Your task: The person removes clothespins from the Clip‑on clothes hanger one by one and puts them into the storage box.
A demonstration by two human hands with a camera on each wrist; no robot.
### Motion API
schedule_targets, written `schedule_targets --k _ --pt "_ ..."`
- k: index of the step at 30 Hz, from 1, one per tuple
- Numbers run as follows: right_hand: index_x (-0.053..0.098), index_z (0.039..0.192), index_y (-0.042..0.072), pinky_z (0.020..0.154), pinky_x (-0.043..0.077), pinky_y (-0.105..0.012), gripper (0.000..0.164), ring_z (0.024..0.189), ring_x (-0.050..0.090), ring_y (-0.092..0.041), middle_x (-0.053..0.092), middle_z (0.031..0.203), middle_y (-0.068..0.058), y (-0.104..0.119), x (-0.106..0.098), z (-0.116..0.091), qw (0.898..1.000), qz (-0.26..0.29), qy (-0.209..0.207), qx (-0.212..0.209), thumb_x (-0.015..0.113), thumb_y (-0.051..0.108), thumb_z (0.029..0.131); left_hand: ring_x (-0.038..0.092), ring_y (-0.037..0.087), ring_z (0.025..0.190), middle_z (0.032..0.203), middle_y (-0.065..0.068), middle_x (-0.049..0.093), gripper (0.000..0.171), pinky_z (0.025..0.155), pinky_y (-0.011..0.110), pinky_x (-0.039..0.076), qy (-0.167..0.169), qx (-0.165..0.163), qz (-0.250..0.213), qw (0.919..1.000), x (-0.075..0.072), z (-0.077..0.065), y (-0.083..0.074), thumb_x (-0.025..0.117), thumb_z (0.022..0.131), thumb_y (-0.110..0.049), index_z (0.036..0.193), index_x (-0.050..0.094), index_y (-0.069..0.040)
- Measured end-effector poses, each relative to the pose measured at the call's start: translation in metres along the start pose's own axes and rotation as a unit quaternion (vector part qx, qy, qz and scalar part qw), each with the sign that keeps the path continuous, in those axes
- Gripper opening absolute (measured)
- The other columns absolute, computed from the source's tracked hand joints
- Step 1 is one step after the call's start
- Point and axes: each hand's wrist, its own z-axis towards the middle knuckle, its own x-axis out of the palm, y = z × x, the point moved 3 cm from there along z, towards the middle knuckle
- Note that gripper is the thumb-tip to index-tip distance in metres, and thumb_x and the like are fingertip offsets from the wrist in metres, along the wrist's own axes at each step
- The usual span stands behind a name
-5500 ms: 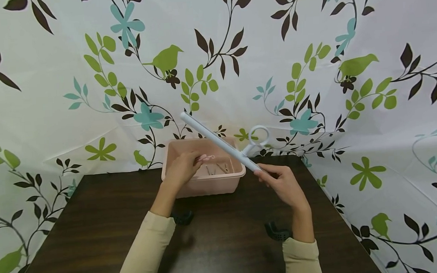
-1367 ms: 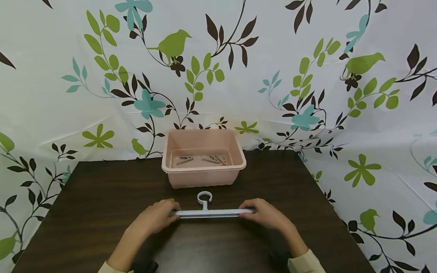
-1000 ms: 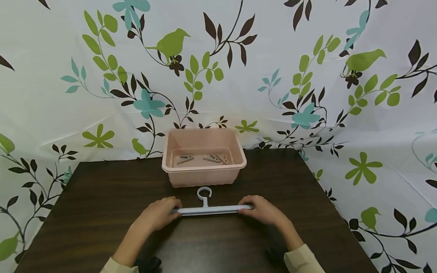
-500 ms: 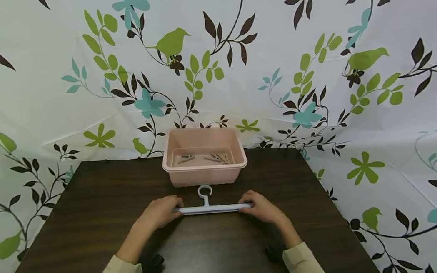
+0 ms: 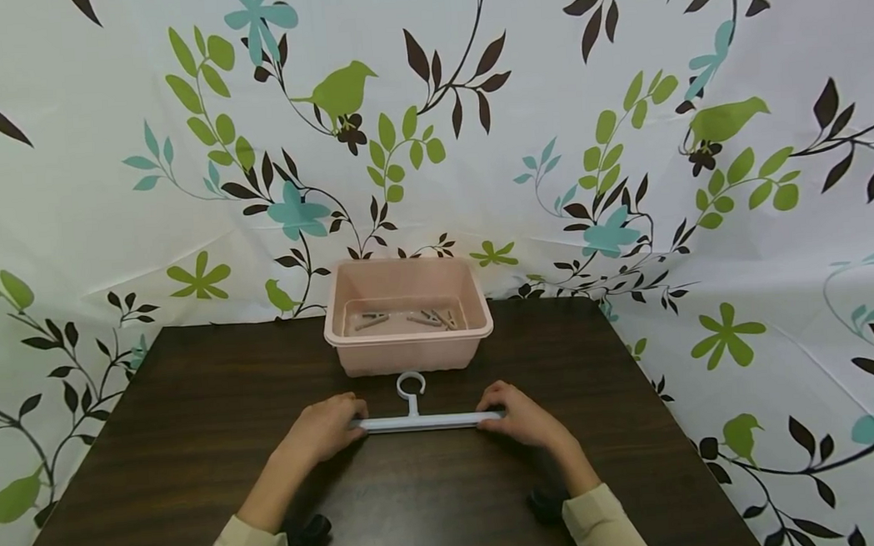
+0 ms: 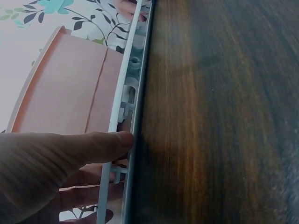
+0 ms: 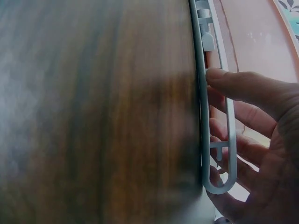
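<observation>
A pale blue-white plastic hanger (image 5: 424,422), a straight bar with a round hook (image 5: 411,384) in the middle, lies level across the dark table (image 5: 191,422), hook toward the bin. My left hand (image 5: 329,426) holds its left end, the thumb (image 6: 110,145) on the near edge and the fingers behind. At the other end my right hand (image 5: 524,418) pinches it likewise, the thumb (image 7: 233,83) in front. Both wrist views look into the hanger's hollow side, with small tabs inside; its rounded end (image 7: 219,186) shows by the right hand.
Just beyond the hook stands a pink plastic bin (image 5: 412,355). Several greyish clothespins (image 5: 428,318) lie on its floor. A patterned cloth wall (image 5: 462,188) rises behind the table and along its right side.
Since the oldest frame, my left hand has left the bin, where it held something small and pink, and taken the hanger's left end. The raised, slanted hanger has come down level. Lately almost still.
</observation>
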Motion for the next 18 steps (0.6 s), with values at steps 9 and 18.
schedule_targets --k 9,18 --pt "0.08 0.109 0.01 0.101 0.052 -0.049 0.019 0.115 0.062 -0.028 0.065 0.12 -0.009 -0.001 0.001 0.007 1.0 -0.001 0.004 -0.008 0.084 0.025 0.096 0.07 0.025 0.091 0.098 0.001 0.067 0.017 0.077 0.051 0.058 -0.021 0.01 0.011 0.9997 0.002 -0.001 0.002 0.088 0.091 -0.019 0.099 0.074 -0.016" --pt "0.076 0.124 0.014 0.108 0.051 -0.057 0.03 0.125 0.064 -0.03 0.069 0.128 -0.005 -0.007 -0.012 -0.001 0.998 0.033 -0.022 0.046 0.07 0.038 0.106 0.072 0.031 0.102 0.117 0.005 0.07 0.022 0.09 0.056 0.058 0.001 -0.007 -0.022 0.9997 -0.004 0.0 0.011 0.079 0.1 -0.035 0.113 0.077 -0.017"
